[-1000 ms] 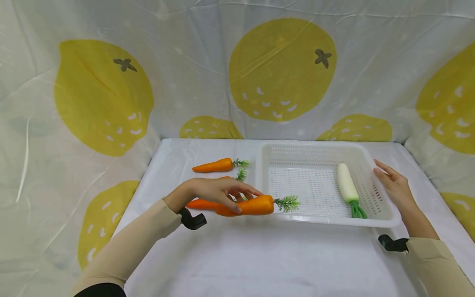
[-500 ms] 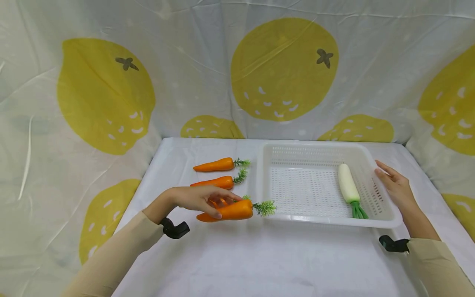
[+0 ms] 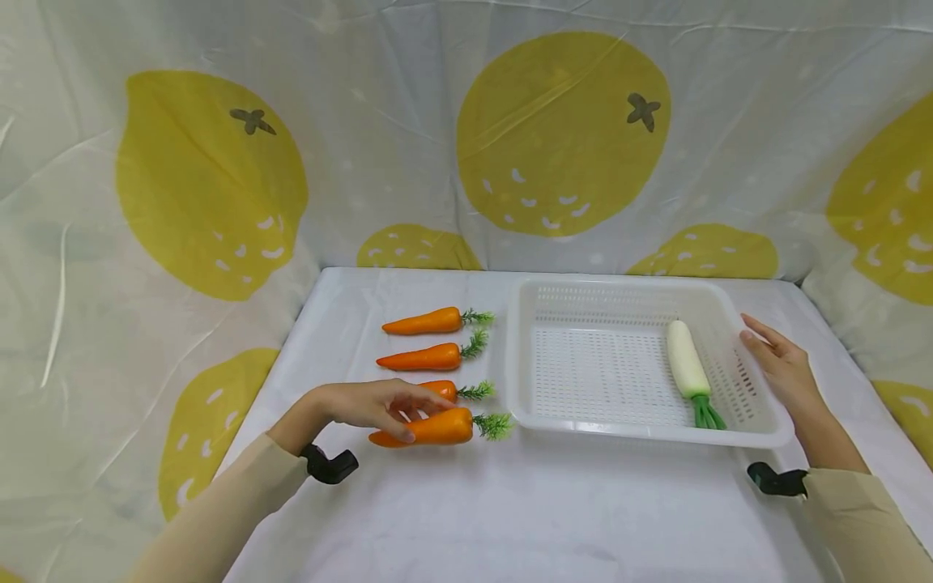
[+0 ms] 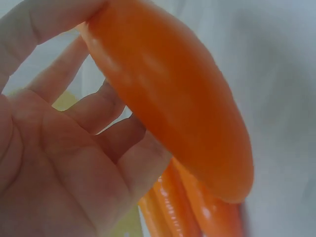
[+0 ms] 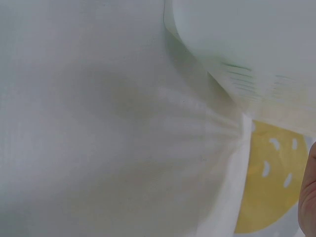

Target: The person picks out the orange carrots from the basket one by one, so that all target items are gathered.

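Observation:
My left hand (image 3: 379, 405) pinches the nearest orange carrot (image 3: 445, 427), which has a feathery green top, between thumb and fingers. In the left wrist view the same carrot (image 4: 173, 94) slants across the fingers, away from the palm. Three more carrots lie just beyond in a row: one partly behind my fingers (image 3: 440, 389), a middle carrot (image 3: 423, 357) and a far carrot (image 3: 426, 321). My right hand (image 3: 787, 368) touches the right rim of a white perforated basket (image 3: 583, 427), its fingers looking fairly straight. Inside the basket, along its right side, rests a white radish (image 3: 687, 360) with green stems.
A white cloth (image 3: 554, 510) covers the table. Behind and at both sides hangs a pale curtain (image 3: 401, 121) printed with large yellow lemons. The basket's left wall stands just right of the carrot tops.
My left hand has moved left and toward me with the carrot, from the basket's front left corner to the near end of the carrot row. My right hand stays at the basket.

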A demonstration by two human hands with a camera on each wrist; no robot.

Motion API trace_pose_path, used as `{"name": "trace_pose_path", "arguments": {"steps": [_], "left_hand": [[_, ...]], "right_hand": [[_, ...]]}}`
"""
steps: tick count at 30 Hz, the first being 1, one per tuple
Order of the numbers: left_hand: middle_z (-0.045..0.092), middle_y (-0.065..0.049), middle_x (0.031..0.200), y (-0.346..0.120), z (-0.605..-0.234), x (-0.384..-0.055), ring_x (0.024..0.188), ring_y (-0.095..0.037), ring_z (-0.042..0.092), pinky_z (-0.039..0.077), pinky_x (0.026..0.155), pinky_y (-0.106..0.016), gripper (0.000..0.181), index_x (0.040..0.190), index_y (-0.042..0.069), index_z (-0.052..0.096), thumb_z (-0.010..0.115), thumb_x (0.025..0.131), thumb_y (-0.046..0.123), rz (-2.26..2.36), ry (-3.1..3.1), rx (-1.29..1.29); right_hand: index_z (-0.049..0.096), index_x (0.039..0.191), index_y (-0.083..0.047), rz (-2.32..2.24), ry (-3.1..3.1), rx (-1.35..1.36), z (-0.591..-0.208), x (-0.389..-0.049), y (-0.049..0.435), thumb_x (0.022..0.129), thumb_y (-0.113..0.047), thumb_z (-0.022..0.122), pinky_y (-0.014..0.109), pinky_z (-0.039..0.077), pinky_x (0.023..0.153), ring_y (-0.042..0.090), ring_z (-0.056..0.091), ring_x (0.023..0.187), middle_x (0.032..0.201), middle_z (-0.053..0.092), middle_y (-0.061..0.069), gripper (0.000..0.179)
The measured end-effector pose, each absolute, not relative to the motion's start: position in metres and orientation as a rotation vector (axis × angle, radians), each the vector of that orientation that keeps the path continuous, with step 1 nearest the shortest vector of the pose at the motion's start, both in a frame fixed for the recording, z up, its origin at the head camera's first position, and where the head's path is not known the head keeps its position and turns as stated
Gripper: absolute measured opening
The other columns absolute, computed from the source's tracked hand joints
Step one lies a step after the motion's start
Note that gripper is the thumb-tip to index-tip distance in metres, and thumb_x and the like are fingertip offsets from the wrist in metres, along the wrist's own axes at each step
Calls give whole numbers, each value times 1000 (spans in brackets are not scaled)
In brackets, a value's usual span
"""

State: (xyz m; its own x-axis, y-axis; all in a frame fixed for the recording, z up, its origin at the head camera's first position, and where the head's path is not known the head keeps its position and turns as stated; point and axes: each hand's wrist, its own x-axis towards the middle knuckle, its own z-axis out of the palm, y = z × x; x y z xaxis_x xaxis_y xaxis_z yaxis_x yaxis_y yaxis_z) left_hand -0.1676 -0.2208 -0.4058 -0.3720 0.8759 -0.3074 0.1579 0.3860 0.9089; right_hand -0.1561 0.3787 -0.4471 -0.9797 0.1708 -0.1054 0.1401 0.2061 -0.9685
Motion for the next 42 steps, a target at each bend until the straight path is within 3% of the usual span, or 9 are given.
{"name": "trace_pose_path", "arguments": {"steps": [27,36,42], "left_hand": [[58,-3,134,-235,-446,-163,118,-28,52,47,98,-36,56,142,12,56,70,90,-2,1069,1874,826],[58,-3,132,-239,-455,-163,113,-28,53,48,96,-36,56,141,11,58,72,88,-2,1086,1880,829],[59,-6,130,-240,-456,-162,111,-30,54,49,94,-35,55,139,10,59,73,87,-2,1092,1882,829]], "right_hand": [[39,155,-30,1934,-2438,-317,-449,-156,380,101,-38,58,17,54,61,-8,63,78,92,62,-36,57],[44,152,-25,2031,-2325,-272,-447,-155,378,103,-26,57,16,54,59,-6,65,76,93,66,-30,51],[43,153,-26,2019,-2338,-281,-448,-154,377,103,-27,57,17,54,59,-5,65,76,93,66,-31,52]]}}
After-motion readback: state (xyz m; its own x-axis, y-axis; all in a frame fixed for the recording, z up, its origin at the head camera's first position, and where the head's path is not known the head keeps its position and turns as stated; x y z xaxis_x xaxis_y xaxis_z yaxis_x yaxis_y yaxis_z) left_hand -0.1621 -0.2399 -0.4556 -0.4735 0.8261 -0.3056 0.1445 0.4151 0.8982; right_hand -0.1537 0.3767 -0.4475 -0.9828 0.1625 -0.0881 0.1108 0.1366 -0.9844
